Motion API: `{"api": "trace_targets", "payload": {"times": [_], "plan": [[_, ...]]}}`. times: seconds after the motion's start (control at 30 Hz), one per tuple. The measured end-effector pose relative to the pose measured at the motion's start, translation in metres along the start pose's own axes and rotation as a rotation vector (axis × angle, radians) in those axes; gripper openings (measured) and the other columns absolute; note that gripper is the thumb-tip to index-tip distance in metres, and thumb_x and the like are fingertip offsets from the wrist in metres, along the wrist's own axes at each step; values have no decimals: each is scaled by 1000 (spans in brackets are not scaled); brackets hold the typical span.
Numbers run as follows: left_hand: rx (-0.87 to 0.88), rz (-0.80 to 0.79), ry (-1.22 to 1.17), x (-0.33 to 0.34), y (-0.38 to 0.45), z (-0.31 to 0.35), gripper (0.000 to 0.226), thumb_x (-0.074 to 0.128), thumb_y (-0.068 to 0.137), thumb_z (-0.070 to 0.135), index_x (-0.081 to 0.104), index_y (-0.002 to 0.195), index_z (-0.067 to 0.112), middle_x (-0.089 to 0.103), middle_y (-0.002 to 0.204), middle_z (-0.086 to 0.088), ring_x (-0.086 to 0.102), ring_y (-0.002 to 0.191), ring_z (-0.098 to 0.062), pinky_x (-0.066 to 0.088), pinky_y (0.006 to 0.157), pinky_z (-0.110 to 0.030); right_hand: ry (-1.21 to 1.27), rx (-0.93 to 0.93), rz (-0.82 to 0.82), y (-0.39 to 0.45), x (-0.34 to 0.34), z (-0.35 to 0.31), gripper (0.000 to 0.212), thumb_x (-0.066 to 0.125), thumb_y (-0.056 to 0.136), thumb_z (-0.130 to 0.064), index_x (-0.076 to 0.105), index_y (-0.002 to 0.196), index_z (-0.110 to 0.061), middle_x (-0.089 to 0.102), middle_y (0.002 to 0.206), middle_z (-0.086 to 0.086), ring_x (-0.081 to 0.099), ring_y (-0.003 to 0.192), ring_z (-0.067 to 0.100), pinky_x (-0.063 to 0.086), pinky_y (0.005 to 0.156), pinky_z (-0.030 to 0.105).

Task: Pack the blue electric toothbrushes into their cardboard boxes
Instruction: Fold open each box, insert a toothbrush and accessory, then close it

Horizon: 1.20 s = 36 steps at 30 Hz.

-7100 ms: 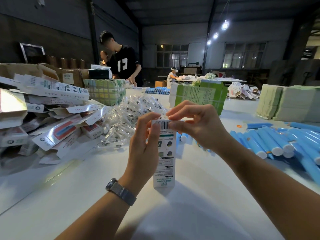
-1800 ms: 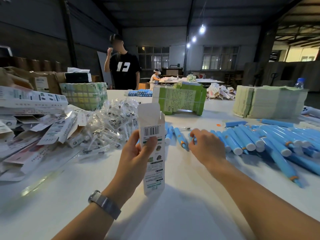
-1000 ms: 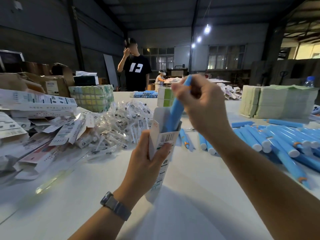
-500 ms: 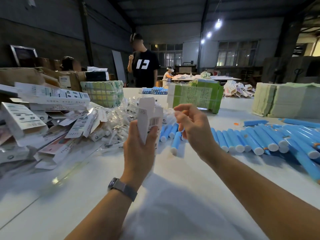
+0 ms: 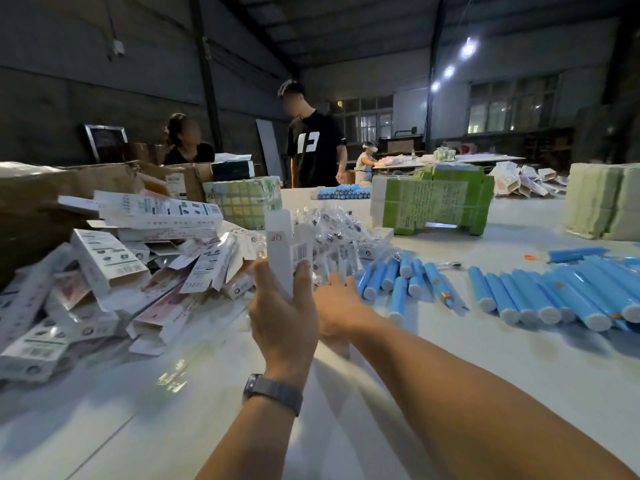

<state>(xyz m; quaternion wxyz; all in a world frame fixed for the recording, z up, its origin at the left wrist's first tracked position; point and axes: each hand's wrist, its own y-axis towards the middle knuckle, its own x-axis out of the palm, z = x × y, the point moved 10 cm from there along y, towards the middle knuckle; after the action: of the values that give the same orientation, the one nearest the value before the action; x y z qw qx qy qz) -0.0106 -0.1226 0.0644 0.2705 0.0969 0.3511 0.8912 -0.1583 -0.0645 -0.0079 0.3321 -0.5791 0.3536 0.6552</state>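
My left hand (image 5: 284, 323) grips a white cardboard box (image 5: 278, 251) upright at the table's middle, its top flap standing open and a barcode facing me. My right hand (image 5: 337, 303) reaches forward just right of the box, fingers stretched toward a heap of clear plastic packets (image 5: 329, 230); it holds nothing and my left hand partly hides it. A small cluster of blue toothbrushes (image 5: 398, 278) lies right of my right hand. A long row of blue toothbrushes (image 5: 554, 296) lies further right.
Several folded and open white boxes (image 5: 104, 268) are heaped at the left, before a brown carton (image 5: 69, 188). A green bundle (image 5: 433, 202) and a pale paper stack (image 5: 606, 206) stand at the back. A person in a black shirt (image 5: 315, 147) stands beyond the table.
My right hand slid a blue toothbrush into the box, let go, and has now moved forward and left toward the plastic packets. My left hand kept hold of the box.
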Motion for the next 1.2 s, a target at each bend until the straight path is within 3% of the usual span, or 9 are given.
{"api": "trace_targets", "payload": {"times": [0.1,0.23,0.37,0.5,0.6,0.73,0.83,0.97,1.2], "plan": [[-7,-18,-20,1,1,-1,58,47,87,61,45,117,12,44,84,20,55,79,-23,52,64,-29,90,47,96,5,-8,9,23,47,95,-31,65,109,-26,60,128,3,26,138,33,21,112,57],[-22,-74,-87,9,2,-4,62,45,80,67,45,113,15,60,96,1,63,80,-23,52,59,-28,300,43,384,-16,-41,27,19,53,91,-14,67,101,-21,63,104,3,45,114,27,38,91,38],[-27,-211,-226,28,-10,5,21,61,92,41,42,98,34,58,94,15,60,80,5,48,60,-15,816,5,676,-68,-105,64,17,59,94,-13,71,105,-9,71,91,7,58,76,13,46,70,23],[63,-303,-327,39,-30,30,35,66,80,51,42,100,35,61,98,21,62,85,-2,51,64,-15,1227,-66,898,-140,-163,110,11,61,94,-24,72,92,-24,66,76,2,52,63,7,43,59,21],[156,-283,-358,39,-43,45,40,66,77,51,38,104,42,56,99,34,60,84,-1,48,64,-11,1441,-227,938,-185,-189,125,19,60,84,-13,76,85,-23,66,73,0,54,62,11,44,54,21],[153,-286,-376,42,-50,49,44,66,75,49,36,107,46,58,99,33,62,86,0,48,67,-8,1307,-411,877,-212,-204,107,27,62,83,3,73,97,-17,67,71,2,55,55,14,45,53,23],[170,-274,-364,40,-51,51,44,67,76,48,36,106,46,60,98,30,62,85,0,48,65,-8,1035,-378,880,-216,-202,91,27,72,85,-4,64,101,-23,70,77,-2,64,65,12,55,61,21],[209,-283,-341,40,-53,54,47,72,80,33,36,106,45,57,100,39,62,86,4,49,65,-7,927,-317,905,-216,-201,86,36,78,81,-13,52,93,-34,69,80,-6,69,74,18,61,68,31],[251,-319,-354,41,-56,63,38,65,79,45,35,103,41,57,99,35,60,85,4,47,65,-6,1172,-369,869,-211,-200,92,23,83,73,-3,69,87,-16,73,87,9,67,70,20,54,60,22]]}}
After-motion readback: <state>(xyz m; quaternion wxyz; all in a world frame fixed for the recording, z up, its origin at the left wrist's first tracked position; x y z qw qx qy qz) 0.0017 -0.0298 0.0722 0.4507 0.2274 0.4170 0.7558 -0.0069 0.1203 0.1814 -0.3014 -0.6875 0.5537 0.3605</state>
